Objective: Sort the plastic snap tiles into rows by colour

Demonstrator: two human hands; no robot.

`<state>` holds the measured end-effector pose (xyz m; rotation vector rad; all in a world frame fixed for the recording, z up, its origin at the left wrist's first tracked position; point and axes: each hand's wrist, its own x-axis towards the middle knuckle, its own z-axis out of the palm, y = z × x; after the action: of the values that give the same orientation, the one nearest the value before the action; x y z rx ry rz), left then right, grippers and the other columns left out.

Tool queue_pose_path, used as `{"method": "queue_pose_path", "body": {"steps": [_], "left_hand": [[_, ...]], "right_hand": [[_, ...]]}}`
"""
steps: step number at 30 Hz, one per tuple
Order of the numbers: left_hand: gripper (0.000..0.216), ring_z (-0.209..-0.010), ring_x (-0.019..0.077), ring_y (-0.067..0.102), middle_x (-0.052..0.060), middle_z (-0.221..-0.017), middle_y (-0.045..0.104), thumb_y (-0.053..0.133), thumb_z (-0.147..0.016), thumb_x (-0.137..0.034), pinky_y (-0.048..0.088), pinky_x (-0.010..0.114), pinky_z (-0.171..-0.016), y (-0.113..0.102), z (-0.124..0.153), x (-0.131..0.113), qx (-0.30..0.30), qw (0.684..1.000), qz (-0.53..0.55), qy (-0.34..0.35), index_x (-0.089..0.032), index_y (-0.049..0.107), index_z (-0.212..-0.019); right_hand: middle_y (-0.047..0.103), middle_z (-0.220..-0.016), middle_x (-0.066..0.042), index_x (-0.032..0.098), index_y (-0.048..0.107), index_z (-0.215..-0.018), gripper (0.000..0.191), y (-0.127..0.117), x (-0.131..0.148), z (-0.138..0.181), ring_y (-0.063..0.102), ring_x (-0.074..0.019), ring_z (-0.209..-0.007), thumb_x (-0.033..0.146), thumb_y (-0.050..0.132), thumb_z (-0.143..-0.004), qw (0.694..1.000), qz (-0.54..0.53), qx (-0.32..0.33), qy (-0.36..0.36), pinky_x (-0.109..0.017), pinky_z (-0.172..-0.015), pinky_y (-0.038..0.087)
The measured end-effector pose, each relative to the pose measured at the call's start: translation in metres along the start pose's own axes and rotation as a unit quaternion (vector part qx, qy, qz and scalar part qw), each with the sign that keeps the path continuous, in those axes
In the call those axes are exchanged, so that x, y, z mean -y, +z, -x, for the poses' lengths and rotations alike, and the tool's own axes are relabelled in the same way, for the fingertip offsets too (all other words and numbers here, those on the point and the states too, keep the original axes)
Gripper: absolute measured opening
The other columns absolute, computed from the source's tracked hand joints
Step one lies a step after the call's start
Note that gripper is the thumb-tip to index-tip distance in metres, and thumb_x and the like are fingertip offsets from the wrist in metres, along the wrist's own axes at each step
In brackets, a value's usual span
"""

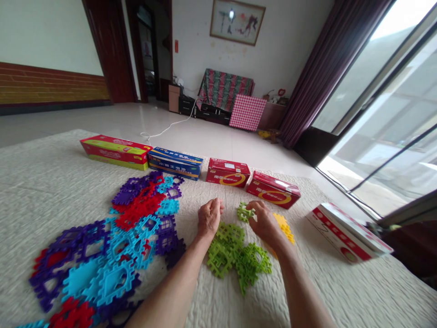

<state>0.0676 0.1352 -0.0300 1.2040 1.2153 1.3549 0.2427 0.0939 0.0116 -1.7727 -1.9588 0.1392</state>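
My right hand (263,219) is closed on a light green interlocking plastic tile (244,212) with notched edges, holding it just above the cover. To its left, my left hand (209,217) is closed, thumb and fingers pressed together; what they hold, if anything, is hidden. Below and between both hands lies a loose heap of green tiles (223,255). Yellow tiles (284,228) lie just right of my right hand, partly hidden by the forearm. On the left spread many light blue tiles (118,278), purple tiles (92,237) and red tiles (139,209), overlapping one another.
Along the far side stand a red and green box (116,152), a blue box (175,164) and two red boxes (228,173). A white and red box (348,232) sits at the right. A pale quilted cover (317,291) lies underneath.
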Motion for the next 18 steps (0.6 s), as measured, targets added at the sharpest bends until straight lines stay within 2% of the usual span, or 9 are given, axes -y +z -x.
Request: {"method": "queue_pose_path", "body": {"steps": [4,11,18], "left_hand": [[0.04,-0.063,0.0161,0.064,0.006,-0.071,0.07,0.041,-0.085,-0.044,0.047,0.024,-0.057,0.0,0.0,0.001,0.004,1.0,0.0,-0.003,-0.015,0.068,-0.081],[0.038,-0.062,0.0158,0.064,0.006,-0.069,0.069,0.043,-0.084,-0.043,0.045,0.023,-0.055,0.0,0.001,-0.002,-0.001,1.0,0.011,-0.009,-0.015,0.068,-0.08],[0.039,-0.061,0.0161,0.064,0.007,-0.069,0.069,0.045,-0.083,-0.045,0.043,0.023,-0.05,0.001,0.0,0.001,-0.007,1.0,0.018,-0.007,-0.015,0.069,-0.08]], "right_hand": [[0.057,-0.106,-0.009,0.017,0.056,-0.096,0.042,0.009,-0.005,0.0,0.055,-0.0199,-0.097,-0.003,0.044,-0.061,0.999,0.026,0.022,0.004,-0.033,-0.088,0.042],[0.058,-0.11,-0.01,0.016,0.057,-0.098,0.047,0.014,-0.006,0.002,0.055,-0.0197,-0.097,-0.004,0.042,-0.058,0.998,0.046,0.037,0.016,-0.031,-0.087,0.043],[0.054,-0.119,-0.01,0.018,0.058,-0.099,0.042,0.021,-0.01,0.001,0.054,-0.0214,-0.105,0.002,0.048,-0.061,0.999,0.041,0.025,-0.01,-0.032,-0.092,0.042]]}}
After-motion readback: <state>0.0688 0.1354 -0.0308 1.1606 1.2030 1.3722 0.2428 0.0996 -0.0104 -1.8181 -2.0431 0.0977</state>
